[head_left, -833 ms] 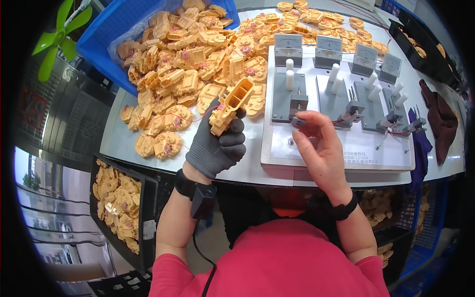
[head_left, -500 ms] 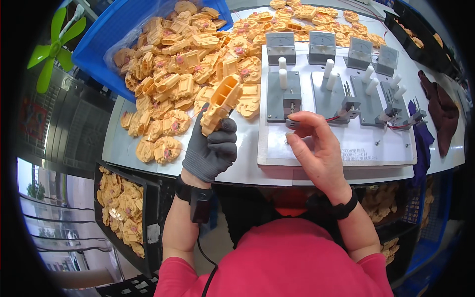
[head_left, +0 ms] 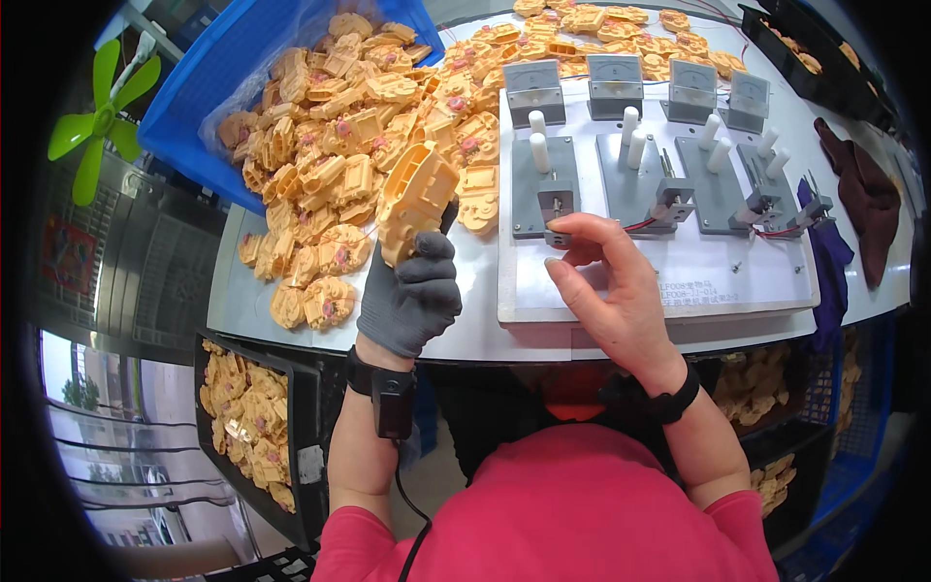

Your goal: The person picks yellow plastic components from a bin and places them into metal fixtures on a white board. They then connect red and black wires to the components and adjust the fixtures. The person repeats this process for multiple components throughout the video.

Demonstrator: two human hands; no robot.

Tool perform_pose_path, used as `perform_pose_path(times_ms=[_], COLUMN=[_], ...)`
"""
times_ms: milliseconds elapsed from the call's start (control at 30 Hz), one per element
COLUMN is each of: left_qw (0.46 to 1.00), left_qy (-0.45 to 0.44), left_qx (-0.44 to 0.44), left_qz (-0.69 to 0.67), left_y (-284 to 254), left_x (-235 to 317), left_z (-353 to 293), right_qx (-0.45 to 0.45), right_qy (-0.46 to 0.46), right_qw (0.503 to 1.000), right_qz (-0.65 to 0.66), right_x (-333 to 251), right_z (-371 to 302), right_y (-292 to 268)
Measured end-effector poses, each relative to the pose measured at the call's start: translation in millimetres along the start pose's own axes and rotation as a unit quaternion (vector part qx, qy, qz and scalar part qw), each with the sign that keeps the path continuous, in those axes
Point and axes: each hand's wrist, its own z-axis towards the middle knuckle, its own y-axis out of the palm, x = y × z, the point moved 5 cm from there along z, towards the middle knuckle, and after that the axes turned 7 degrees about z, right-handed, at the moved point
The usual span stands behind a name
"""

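Note:
My left hand [head_left: 408,308], in a grey glove, is closed around a yellow-orange plastic housing [head_left: 419,186]. The housing is held up at a tilt, with its open compartments showing. My bare right hand [head_left: 618,291] is at the leftmost station of a test fixture [head_left: 555,291]. Its index fingertip rests at the small grey block [head_left: 558,207] on that station's front edge. The thumb is apart from the index finger, with no part seen between them; the other fingers are partly hidden. Two white pegs [head_left: 540,152] stand on this station's grey plate, with a meter [head_left: 533,89] behind.
Loose housings [head_left: 335,184] are heaped on the table and spill from a blue bin [head_left: 184,121]. Black crates [head_left: 308,427] of housings stand below the table edge. Dark cloths [head_left: 858,204] lie at the right. A green fan [head_left: 104,121] stands at the far left.
The housing in my left hand has turned, showing more of its side, and shifted slightly left. My right hand stays at the same grey block. The whole view has shifted a little.

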Motion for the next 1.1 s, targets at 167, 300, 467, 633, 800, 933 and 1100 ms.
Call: perform_pose_path(times_ms=[167, 300, 467, 633, 800, 933, 1100], left_qw=[0.999, 0.998, 0.939, 0.707, 0.544, 0.45, 0.288], left_qy=[-0.022, -0.034, 0.033, 0.222, 0.274, 0.23, 0.198], left_qx=[-0.019, -0.008, 0.139, 0.246, 0.185, 0.159, 0.076], left_qz=[0.041, 0.056, 0.314, 0.625, 0.771, 0.848, 0.934], left_y=[1, 5, 1, 48, 80, 91, 100], left_x=[-2, 2, 40, 48, 37, 8, -3], left_z=[1, 6, 25, 66, 86, 89, 87], right_qx=[-0.006, -0.002, -0.017, -0.015, -0.021, -0.018, -0.016], right_qy=[-0.009, -0.013, -0.016, -0.007, -0.026, -0.029, -0.05], right_qw=[1.0, 1.0, 1.0, 1.0, 0.999, 0.999, 0.999], right_qz=[-0.016, -0.012, -0.003, -0.006, 0.0, 0.012, 0.0], right_x=[1, 0, 0, -3, -3, 1, -1], right_z=[0, 0, 0, 0, 0, 0, 0], right_y=[1, -1, 0, -3, 1, -2, -3])
